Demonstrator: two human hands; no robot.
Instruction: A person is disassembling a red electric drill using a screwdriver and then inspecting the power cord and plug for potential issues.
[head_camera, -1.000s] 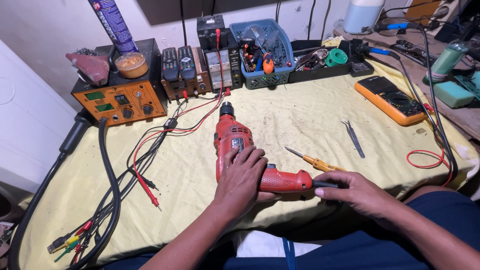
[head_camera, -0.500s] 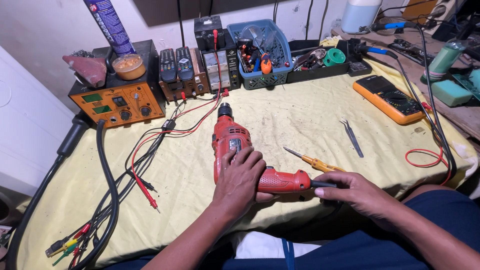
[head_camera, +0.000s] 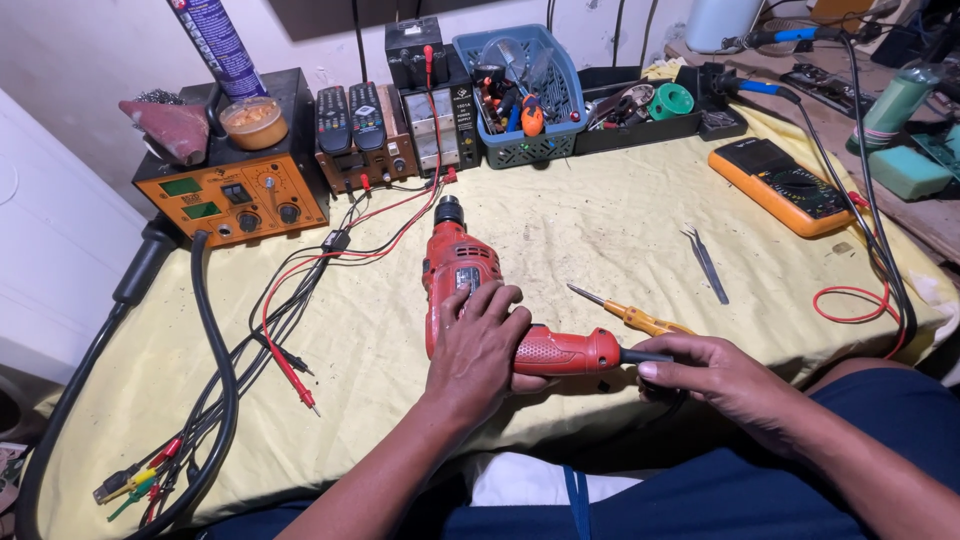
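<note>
Lying flat on the yellow cloth (head_camera: 600, 230), red drill (head_camera: 462, 290) points its chuck away. Left hand (head_camera: 480, 345) presses on its body, fingers together; right hand (head_camera: 710, 372) pinches the cord at the handle's end. Yellow screwdriver (head_camera: 625, 313) lies just beside.

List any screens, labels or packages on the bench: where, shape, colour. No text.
Orange station, back left: boxy, two small green screens.
Multimeter, right: flat, orange rim, grey screen.
Spray can, behind station: purple printed label.
Red drill, centre, under left hand: small grey label plate.
</note>
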